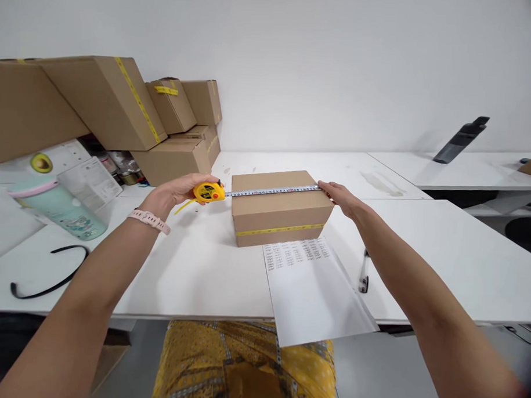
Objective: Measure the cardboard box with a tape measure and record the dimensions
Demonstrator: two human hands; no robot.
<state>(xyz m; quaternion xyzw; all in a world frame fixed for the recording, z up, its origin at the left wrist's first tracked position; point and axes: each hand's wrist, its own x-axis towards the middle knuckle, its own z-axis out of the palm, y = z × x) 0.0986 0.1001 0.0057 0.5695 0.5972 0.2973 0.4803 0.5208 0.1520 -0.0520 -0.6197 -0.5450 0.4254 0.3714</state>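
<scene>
Head view: two bare hands over a white flat-topped table [193,272].

Left hand [183,189], with a pale pink wristband [150,219]: fingers closed around a yellow rounded plastic tape measure case [209,192] with a black label and red dot. Case sits just left of the box, above the tabletop.

Right hand [341,197]: fingers pinched at the far end of a white metal tape blade [270,191] with printed figures, at the right edge of the box; whether they also press on the cardboard cannot be told.

Between the two sets of fingers: one brown rectangular cardboard box [278,206], closed, a yellow tape strip [279,229] along its near side. Blade runs across its top.

Nearer the person than the right fingers: white paper sheet [318,294], printed rows at its far end, near end over the table edge; small clear-and-black object [363,283], kind unclear.

Left of the left fingers: mint-green bottle [62,209] with pink band; curved black strap [48,293]. Beyond them, to the left: stacked brown cardboard boxes [101,100].

Well to the right of the right fingers: dark grey bottle [461,142].
</scene>
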